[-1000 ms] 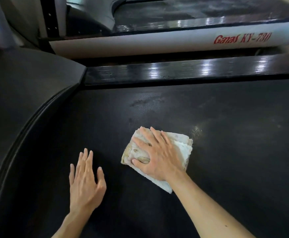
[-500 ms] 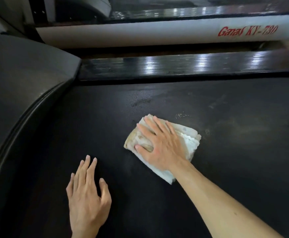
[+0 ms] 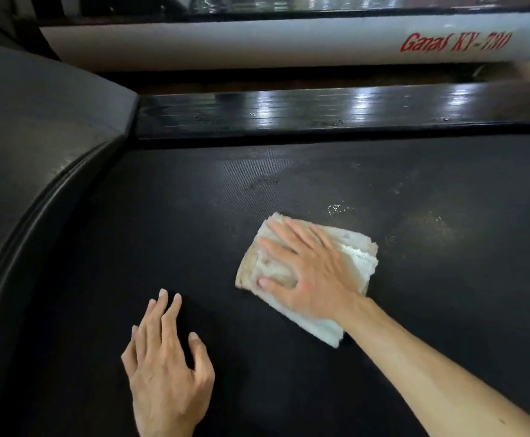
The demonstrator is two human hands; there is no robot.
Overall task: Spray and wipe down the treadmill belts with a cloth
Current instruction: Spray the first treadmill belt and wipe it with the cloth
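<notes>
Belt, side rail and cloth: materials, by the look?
Belt: matte black, likely rubberised fabric; fine woven grain shows. Side rail: glossy black, probably plastic; ribbed, sharp light reflections. Cloth: white terry-like textile, folded, fuzzy edges, brown-stained near the right hand.

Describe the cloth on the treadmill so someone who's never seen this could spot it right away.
Start at the wide black textured treadmill belt below the glossy black side rail. Near its middle, the right hand presses flat on a folded, off-white cloth with tan stains. It is the only pale, soft thing on the dark belt; the left hand lies bare beside it.
</notes>
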